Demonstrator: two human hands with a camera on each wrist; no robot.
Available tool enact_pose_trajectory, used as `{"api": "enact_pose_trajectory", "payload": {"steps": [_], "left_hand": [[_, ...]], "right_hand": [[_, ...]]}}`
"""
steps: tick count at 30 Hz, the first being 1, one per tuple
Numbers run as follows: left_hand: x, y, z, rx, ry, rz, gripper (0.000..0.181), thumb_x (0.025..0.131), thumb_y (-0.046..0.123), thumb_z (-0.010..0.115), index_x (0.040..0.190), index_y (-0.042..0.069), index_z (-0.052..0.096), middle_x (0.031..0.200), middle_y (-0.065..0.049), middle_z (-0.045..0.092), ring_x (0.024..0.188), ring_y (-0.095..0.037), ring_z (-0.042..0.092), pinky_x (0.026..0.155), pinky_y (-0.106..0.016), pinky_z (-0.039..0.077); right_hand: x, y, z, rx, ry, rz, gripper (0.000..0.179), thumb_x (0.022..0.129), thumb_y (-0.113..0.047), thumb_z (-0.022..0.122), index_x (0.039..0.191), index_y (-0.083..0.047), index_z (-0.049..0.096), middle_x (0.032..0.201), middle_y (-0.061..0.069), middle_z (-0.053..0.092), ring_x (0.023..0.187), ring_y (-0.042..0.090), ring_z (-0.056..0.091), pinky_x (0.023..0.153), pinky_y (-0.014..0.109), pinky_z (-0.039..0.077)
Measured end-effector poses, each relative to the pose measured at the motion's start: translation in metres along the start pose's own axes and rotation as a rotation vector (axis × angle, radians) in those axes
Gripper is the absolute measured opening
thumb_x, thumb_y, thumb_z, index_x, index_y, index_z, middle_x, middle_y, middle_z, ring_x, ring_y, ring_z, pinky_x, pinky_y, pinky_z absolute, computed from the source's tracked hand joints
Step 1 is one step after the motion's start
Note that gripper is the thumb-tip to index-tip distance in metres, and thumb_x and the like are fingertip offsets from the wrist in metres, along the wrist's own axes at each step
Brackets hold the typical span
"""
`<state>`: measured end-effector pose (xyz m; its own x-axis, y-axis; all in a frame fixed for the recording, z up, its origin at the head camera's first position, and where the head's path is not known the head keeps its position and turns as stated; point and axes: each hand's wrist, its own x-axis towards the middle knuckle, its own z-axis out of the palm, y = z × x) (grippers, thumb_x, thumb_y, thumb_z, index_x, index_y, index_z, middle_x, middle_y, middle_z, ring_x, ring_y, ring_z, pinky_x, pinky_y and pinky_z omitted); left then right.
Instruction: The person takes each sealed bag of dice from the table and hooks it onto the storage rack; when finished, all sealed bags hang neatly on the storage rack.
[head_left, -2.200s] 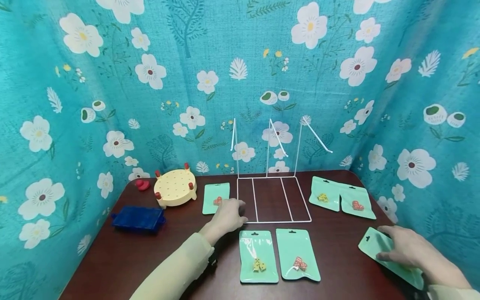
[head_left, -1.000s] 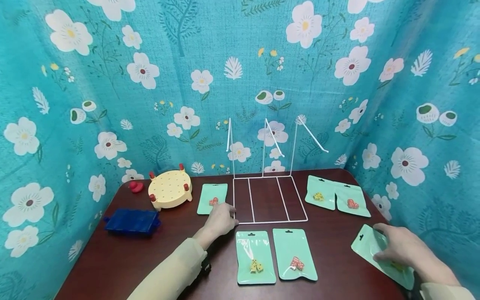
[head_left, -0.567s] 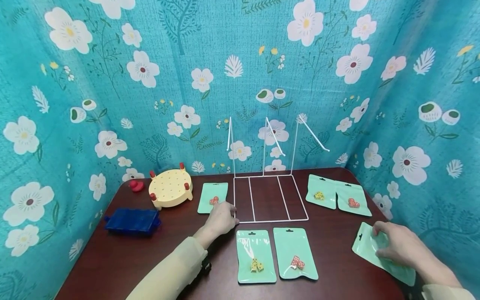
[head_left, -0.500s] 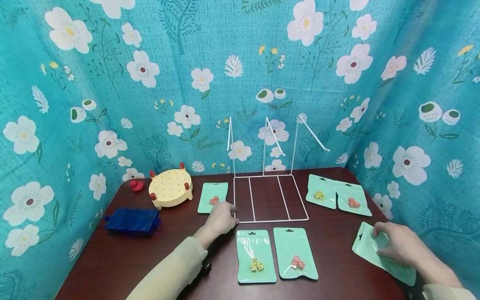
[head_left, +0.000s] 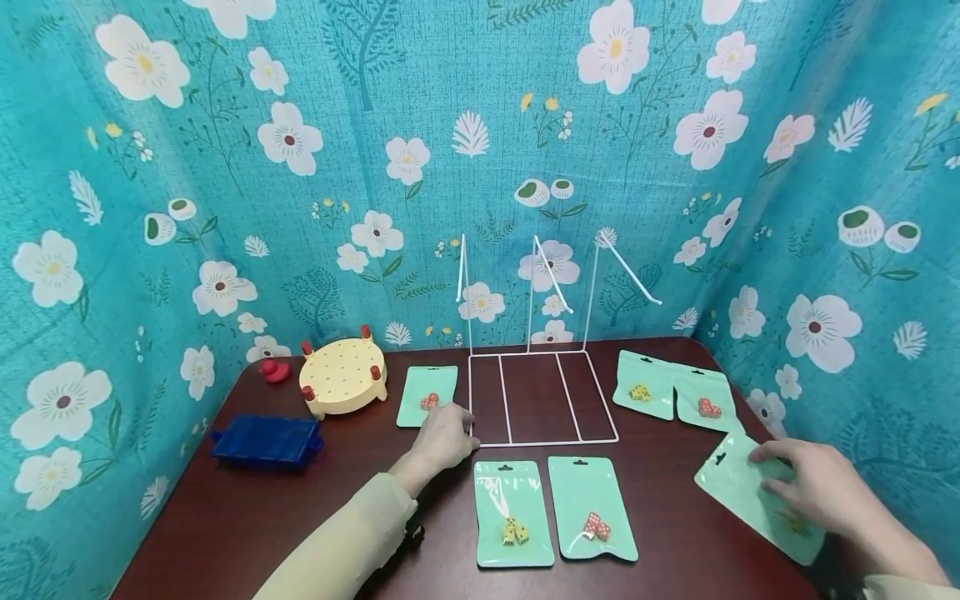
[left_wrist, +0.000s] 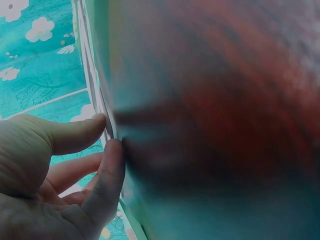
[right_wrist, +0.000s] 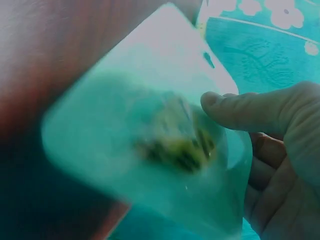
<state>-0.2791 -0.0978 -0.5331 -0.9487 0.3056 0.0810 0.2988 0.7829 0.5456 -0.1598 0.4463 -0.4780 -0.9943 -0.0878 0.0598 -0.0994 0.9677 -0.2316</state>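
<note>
My left hand [head_left: 444, 435] is at the near left corner of a white wire display rack [head_left: 543, 443] with three upright prongs. In the left wrist view, thumb and forefinger pinch the rack's white wire [left_wrist: 106, 112]. At the right, my right hand [head_left: 825, 492] pinches a mint-green zip pouch [head_left: 738, 479] by its side edge. The right wrist view shows the pouch tilted, hang hole at its upper right, the thumb [right_wrist: 235, 111] on its face and blurred yellow dice [right_wrist: 177, 150] inside. The other fingers are behind it, partly hidden.
Two similar pouches with dice, a left one [head_left: 513, 492] and a right one [head_left: 592, 492], lie before the rack. Another pouch [head_left: 420, 387] lies left; two more pouches [head_left: 701, 383] lie right. A yellow pegged stool [head_left: 341, 379], blue tray [head_left: 268, 442] and red toy duck [head_left: 274, 371] stand left.
My right hand has taken hold of the pouch at the right and raised and turned it. My left hand stays at the rack's corner; the head view has shifted slightly.
</note>
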Motion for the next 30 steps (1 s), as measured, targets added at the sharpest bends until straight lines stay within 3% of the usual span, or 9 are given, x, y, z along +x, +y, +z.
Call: {"api": "enact_pose_trajectory", "payload": {"steps": [4, 9, 13, 18, 21, 24, 25, 28, 30], "left_hand": [[-0.002, -0.004, -0.001, 0.001, 0.004, -0.007, 0.037, 0.093, 0.014, 0.091, 0.125, -0.002, 0.083, 0.11, -0.014, 0.086, 0.103, -0.031, 0.081, 0.083, -0.046, 0.066], [-0.009, 0.01, -0.012, -0.012, -0.006, -0.052, 0.037, 0.092, 0.012, 0.092, 0.125, -0.003, 0.083, 0.114, -0.015, 0.086, 0.107, -0.033, 0.081, 0.089, -0.049, 0.067], [-0.007, 0.012, -0.011, -0.003, -0.011, -0.053, 0.038, 0.093, 0.013, 0.092, 0.126, -0.002, 0.083, 0.115, -0.015, 0.086, 0.108, -0.031, 0.08, 0.088, -0.046, 0.066], [-0.005, 0.013, -0.012, -0.013, -0.01, -0.064, 0.038, 0.092, 0.012, 0.092, 0.126, -0.002, 0.083, 0.115, -0.015, 0.085, 0.104, -0.03, 0.08, 0.082, -0.044, 0.064], [-0.004, 0.014, -0.012, -0.012, -0.013, -0.071, 0.038, 0.093, 0.012, 0.091, 0.127, -0.001, 0.083, 0.117, -0.015, 0.085, 0.103, -0.029, 0.079, 0.081, -0.043, 0.064], [-0.004, 0.015, -0.012, -0.014, -0.017, -0.07, 0.038, 0.094, 0.013, 0.091, 0.128, -0.001, 0.083, 0.118, -0.015, 0.085, 0.103, -0.028, 0.08, 0.082, -0.042, 0.065], [-0.003, 0.015, -0.011, -0.012, -0.019, -0.072, 0.038, 0.094, 0.013, 0.09, 0.128, -0.001, 0.083, 0.119, -0.015, 0.085, 0.103, -0.027, 0.08, 0.083, -0.042, 0.065], [-0.003, 0.015, -0.01, -0.016, -0.02, -0.08, 0.038, 0.094, 0.013, 0.091, 0.128, -0.001, 0.083, 0.12, -0.015, 0.085, 0.101, -0.026, 0.079, 0.082, -0.041, 0.064], [-0.004, 0.014, -0.01, -0.014, -0.022, -0.089, 0.038, 0.094, 0.013, 0.091, 0.129, 0.0, 0.083, 0.12, -0.015, 0.085, 0.099, -0.025, 0.079, 0.079, -0.04, 0.063]], "right_hand": [[0.003, -0.008, -0.005, -0.015, 0.028, -0.045, 0.035, 0.08, -0.013, 0.099, 0.111, -0.009, 0.085, 0.113, 0.019, 0.083, 0.102, 0.042, 0.076, 0.079, 0.048, 0.062], [0.003, -0.019, -0.01, -0.023, 0.059, -0.098, 0.035, 0.08, -0.01, 0.099, 0.112, -0.01, 0.085, 0.112, 0.015, 0.084, 0.101, 0.041, 0.078, 0.078, 0.048, 0.064], [0.003, -0.029, -0.014, -0.066, 0.173, -0.155, 0.037, 0.074, -0.01, 0.102, 0.108, -0.013, 0.086, 0.106, 0.008, 0.084, 0.086, 0.024, 0.075, 0.07, 0.037, 0.059], [0.006, -0.045, -0.02, -0.048, 0.327, -0.21, 0.045, 0.066, -0.005, 0.105, 0.105, -0.014, 0.086, 0.104, 0.012, 0.083, 0.081, 0.021, 0.07, 0.064, 0.027, 0.05], [0.007, -0.054, -0.023, 0.01, 0.405, -0.237, 0.049, 0.063, -0.002, 0.105, 0.106, -0.016, 0.087, 0.096, 0.006, 0.082, 0.095, -0.011, 0.064, 0.065, 0.016, 0.042], [0.01, -0.063, -0.027, 0.058, 0.452, -0.266, 0.053, 0.063, 0.0, 0.104, 0.11, -0.017, 0.086, 0.087, -0.003, 0.075, 0.089, -0.024, 0.046, 0.064, 0.011, 0.033], [0.011, -0.066, -0.029, 0.076, 0.462, -0.272, 0.054, 0.064, 0.002, 0.104, 0.111, -0.017, 0.086, 0.087, -0.003, 0.073, 0.086, -0.026, 0.039, 0.063, 0.012, 0.032], [0.016, -0.074, -0.032, 0.121, 0.474, -0.286, 0.057, 0.064, 0.003, 0.104, 0.115, -0.015, 0.085, 0.094, 0.003, 0.078, 0.072, -0.015, 0.045, 0.061, 0.007, 0.036], [0.02, -0.079, -0.033, 0.162, 0.488, -0.284, 0.059, 0.063, 0.003, 0.104, 0.116, -0.016, 0.086, 0.103, -0.002, 0.081, 0.076, -0.019, 0.053, 0.064, 0.002, 0.042]]}}
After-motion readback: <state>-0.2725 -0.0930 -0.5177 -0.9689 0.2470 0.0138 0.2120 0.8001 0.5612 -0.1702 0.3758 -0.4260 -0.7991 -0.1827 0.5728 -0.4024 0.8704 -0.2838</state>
